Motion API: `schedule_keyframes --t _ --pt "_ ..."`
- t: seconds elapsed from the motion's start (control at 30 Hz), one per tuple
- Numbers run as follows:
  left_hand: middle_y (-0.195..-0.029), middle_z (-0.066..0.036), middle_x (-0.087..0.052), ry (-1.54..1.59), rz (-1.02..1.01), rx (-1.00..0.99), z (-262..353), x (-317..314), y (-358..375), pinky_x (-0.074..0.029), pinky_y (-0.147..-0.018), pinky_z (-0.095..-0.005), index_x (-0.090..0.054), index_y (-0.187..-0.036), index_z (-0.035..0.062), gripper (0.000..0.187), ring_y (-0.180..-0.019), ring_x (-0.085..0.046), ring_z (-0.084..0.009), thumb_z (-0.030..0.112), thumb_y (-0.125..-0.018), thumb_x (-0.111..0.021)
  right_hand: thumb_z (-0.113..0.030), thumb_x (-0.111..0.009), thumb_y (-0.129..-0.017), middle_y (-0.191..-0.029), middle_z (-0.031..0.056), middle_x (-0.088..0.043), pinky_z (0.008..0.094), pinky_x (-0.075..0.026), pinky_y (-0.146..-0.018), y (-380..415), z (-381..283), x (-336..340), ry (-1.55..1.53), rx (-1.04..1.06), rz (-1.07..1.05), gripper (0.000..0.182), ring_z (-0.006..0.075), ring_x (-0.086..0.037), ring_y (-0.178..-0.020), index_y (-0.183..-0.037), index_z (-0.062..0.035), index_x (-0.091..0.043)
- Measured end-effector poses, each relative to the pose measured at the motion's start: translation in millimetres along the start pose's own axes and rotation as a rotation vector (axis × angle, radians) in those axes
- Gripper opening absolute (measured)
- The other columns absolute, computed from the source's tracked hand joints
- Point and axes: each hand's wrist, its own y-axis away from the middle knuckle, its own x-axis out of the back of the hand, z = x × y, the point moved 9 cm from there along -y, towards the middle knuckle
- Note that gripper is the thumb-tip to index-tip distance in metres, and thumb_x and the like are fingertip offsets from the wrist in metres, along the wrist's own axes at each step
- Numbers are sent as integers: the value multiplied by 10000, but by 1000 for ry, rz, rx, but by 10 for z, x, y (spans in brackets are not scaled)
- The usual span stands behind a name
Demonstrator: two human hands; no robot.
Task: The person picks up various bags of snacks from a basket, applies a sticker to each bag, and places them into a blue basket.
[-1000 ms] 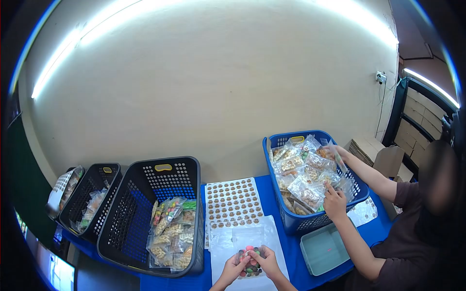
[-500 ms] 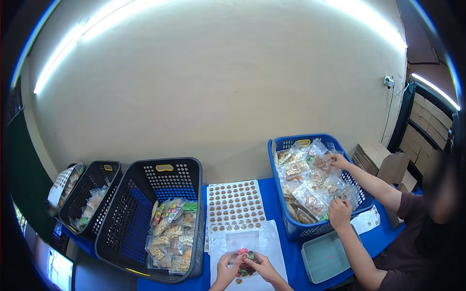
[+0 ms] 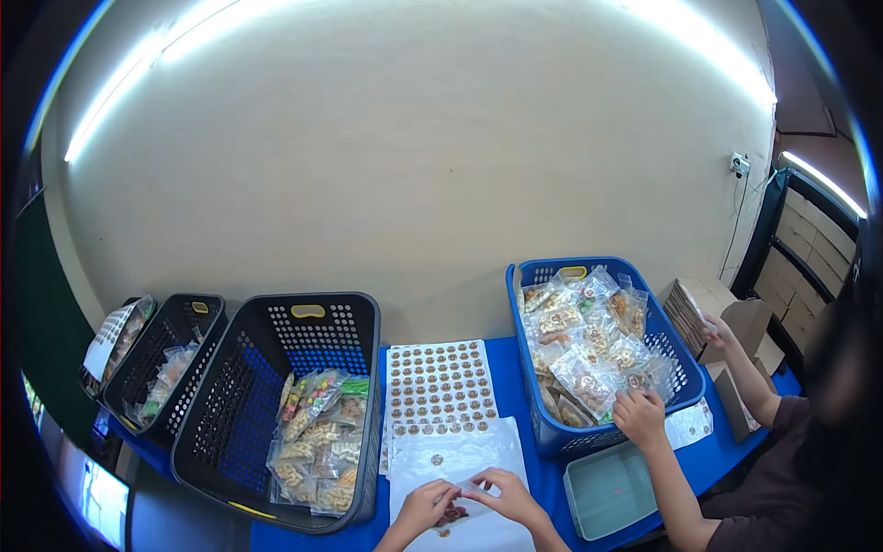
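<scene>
My left hand (image 3: 430, 505) and my right hand (image 3: 504, 496) are at the bottom middle, both closed on a small clear plastic bag (image 3: 452, 513) with dark red pieces inside. My fingers pinch its upper part, and the fingertips partly hide it. Beneath lies a white backing sheet (image 3: 501, 446) with a single round sticker (image 3: 437, 459) showing above my hands. Behind that sheet is a sticker sheet (image 3: 440, 382) covered in rows of round brown stickers.
To the left stands a black basket (image 3: 207, 442) partly filled with snack bags, with smaller baskets beyond. A blue basket (image 3: 552, 442) heaped with bags is at right, near a greenish tray (image 3: 607, 497). A co-worker's hands (image 3: 641, 419) work there, beside cardboard (image 3: 690, 304).
The bag in my hands has turned, and its upper part is now gathered between my fingers. One co-worker's hand has moved from the blue basket to the right. The view has shifted slightly.
</scene>
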Motion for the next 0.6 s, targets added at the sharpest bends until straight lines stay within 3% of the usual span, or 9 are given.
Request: schedule_keyframes --t 0.03,0.07,0.2,0.3,0.4,0.5,0.57,0.6 --pt "-745 -95 -603 -5 -34 10 4 -72 23 -456 -598 -305 -614 -798 34 160 -661 -596 -235 167 -818 -526 -194 -618 -761 -750 116 -573 311 -437 -611 6 11 -82 21 -11 -89 194 233 -557 -659 -837 -16 -601" --pt "-716 -84 -610 37 37 37 -50 -59 32 -458 -582 -294 -622 -784 43 162 -638 -602 -217 187 -802 -550 -153 -610 -771 -621 111 -551 280 -418 -556 -3 -104 -45 -7 83 52 171 189 -543 -575 -735 14 -597" --pt "-632 -69 -603 1 134 113 129 130 25 -448 -524 -265 -629 -705 35 185 -556 -591 -176 198 -779 -585 -141 -605 -773 -635 104 -551 265 -397 -533 5 -204 -13 -31 39 77 159 170 -504 -548 -753 17 -595" --pt "-630 -73 -601 -4 212 28 298 246 -33 -436 -510 -258 -628 -695 27 184 -543 -580 -165 187 -777 -590 -148 -598 -779 -615 93 -554 265 -396 -527 9 -373 100 -76 58 157 174 158 -500 -533 -723 16 -595" --pt "-627 -82 -596 49 293 50 306 436 -126 -419 -501 -259 -618 -681 14 194 -533 -566 -162 177 -781 -587 -154 -585 -789 -595 77 -561 261 -402 -527 57 -331 141 -31 -38 30 186 144 -510 -527 -699 7 -605" --pt "-620 -87 -587 24 289 28 442 465 -160 -400 -485 -272 -601 -676 4 219 -517 -543 -174 183 -797 -564 -159 -566 -804 -569 55 -566 248 -410 -531 176 -302 198 -113 -55 58 214 119 -523 -529 -680 7 -616" --pt "-607 -90 -578 -1 308 14 483 447 -127 -389 -473 -279 -591 -673 -1 235 -502 -529 -178 188 -806 -551 -181 -563 -811 -642 55 -593 238 -421 -557 292 -120 224 -164 -119 -3 194 112 -541 -576 -742 -10 -624" --pt "-559 -74 -544 39 326 97 358 472 -123 -369 -464 -262 -575 -662 -7 273 -482 -495 -141 207 -826 -531 -191 -561 -814 -679 56 -607 234 -427 -571 354 -37 237 -191 -151 -34 190 109 -550 -600 -773 -18 -628"
